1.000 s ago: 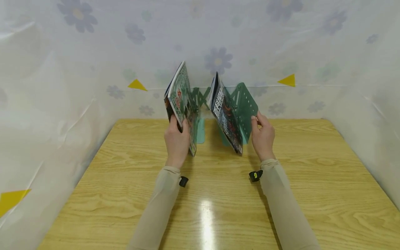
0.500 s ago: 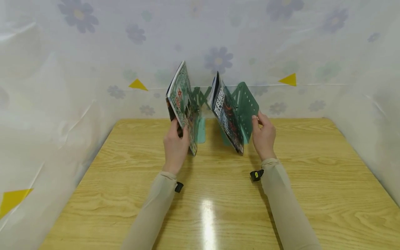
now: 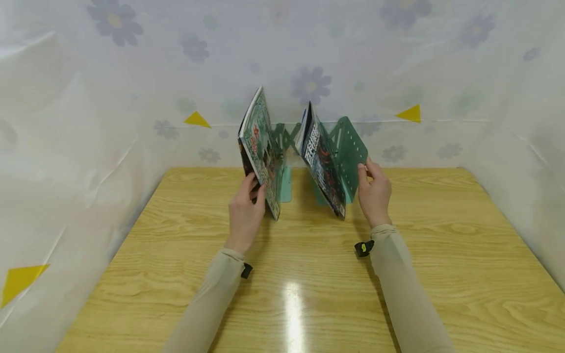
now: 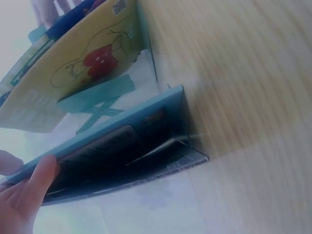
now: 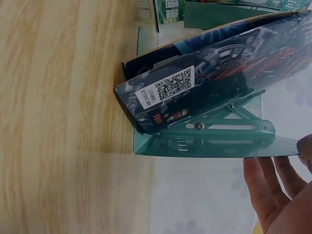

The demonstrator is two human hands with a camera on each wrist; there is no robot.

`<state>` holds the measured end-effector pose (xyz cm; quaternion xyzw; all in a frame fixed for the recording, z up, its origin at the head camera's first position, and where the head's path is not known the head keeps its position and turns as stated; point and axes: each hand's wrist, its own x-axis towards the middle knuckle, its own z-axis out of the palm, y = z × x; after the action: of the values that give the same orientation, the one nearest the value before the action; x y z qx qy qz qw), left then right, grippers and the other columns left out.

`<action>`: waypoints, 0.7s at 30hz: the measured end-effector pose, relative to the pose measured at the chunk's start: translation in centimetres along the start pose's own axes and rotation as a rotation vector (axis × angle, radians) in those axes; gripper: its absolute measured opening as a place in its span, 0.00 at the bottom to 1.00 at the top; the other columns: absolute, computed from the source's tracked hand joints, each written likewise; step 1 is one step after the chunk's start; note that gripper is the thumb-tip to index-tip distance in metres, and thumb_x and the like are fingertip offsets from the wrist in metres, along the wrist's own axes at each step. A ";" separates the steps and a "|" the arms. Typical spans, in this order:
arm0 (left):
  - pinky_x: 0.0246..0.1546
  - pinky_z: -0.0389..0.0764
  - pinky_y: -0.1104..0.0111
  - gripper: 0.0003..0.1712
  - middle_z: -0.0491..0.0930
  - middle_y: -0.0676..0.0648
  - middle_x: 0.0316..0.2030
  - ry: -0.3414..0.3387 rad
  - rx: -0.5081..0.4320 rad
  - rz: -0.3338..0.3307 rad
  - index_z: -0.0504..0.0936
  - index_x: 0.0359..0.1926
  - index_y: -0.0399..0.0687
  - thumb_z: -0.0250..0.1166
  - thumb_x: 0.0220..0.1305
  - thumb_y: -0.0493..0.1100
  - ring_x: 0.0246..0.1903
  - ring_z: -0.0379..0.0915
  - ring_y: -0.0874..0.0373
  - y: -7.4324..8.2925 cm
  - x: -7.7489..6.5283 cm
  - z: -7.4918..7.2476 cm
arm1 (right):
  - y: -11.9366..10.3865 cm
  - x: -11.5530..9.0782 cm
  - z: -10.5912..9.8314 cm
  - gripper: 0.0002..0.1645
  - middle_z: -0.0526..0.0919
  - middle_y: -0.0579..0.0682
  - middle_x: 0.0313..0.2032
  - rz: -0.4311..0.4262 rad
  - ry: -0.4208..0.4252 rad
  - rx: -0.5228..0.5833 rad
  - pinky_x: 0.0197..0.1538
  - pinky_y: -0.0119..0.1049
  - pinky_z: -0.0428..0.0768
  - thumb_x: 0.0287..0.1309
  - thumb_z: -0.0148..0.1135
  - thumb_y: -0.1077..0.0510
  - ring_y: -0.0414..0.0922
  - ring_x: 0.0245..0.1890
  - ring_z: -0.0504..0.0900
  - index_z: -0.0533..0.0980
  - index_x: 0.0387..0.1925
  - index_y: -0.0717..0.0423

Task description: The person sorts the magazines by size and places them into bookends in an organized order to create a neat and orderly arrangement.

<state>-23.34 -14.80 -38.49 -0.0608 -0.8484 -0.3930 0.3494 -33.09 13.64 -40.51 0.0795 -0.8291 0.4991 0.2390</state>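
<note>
In the head view a green-covered magazine (image 3: 264,152) stands on the left, tilted, with a dark cover behind it. My left hand (image 3: 246,211) holds its lower near edge, thumb on the right side and fingers on the left. A dark magazine (image 3: 324,164) leans to the right side, within a green metal expanding bookend (image 3: 350,152). My right hand (image 3: 375,193) pinches the outer edge of the bookend's right plate. In the right wrist view that plate (image 5: 209,146) stands a little apart from the dark magazine's top part. The left wrist view shows a yellow cover (image 4: 92,63) on the right-hand stack.
Everything stands near the back of the wood-grain table (image 3: 309,264). A flower-patterned white sheet (image 3: 282,54) hangs close behind and on both sides. Yellow triangles (image 3: 410,113) mark the sheet. Crossed bookend bars (image 3: 287,137) link the two stacks.
My left hand has slid down and toward me along the green-covered magazine, which has shifted slightly right. My right hand keeps its grip on the plate.
</note>
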 end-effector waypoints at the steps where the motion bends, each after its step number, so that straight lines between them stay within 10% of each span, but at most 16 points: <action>1: 0.37 0.85 0.66 0.21 0.82 0.36 0.48 -0.001 0.000 0.006 0.73 0.62 0.33 0.58 0.72 0.38 0.37 0.84 0.50 0.0 0.0 -0.1 | 0.0 0.0 0.0 0.26 0.77 0.57 0.59 -0.001 0.001 -0.001 0.51 0.55 0.77 0.74 0.50 0.49 0.56 0.51 0.79 0.68 0.69 0.50; 21: 0.20 0.82 0.63 0.10 0.86 0.41 0.40 0.116 0.045 0.116 0.84 0.48 0.35 0.62 0.69 0.34 0.29 0.84 0.49 -0.9 -0.2 -2.4 | 0.1 0.2 -0.4 0.28 0.73 0.55 0.65 0.017 -0.034 0.012 0.51 0.55 0.77 0.74 0.51 0.47 0.56 0.54 0.77 0.67 0.70 0.49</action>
<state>-22.24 -17.14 -38.10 -0.0792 -0.8303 -0.3557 0.4216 -33.15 14.11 -40.36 0.0823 -0.8308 0.5046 0.2200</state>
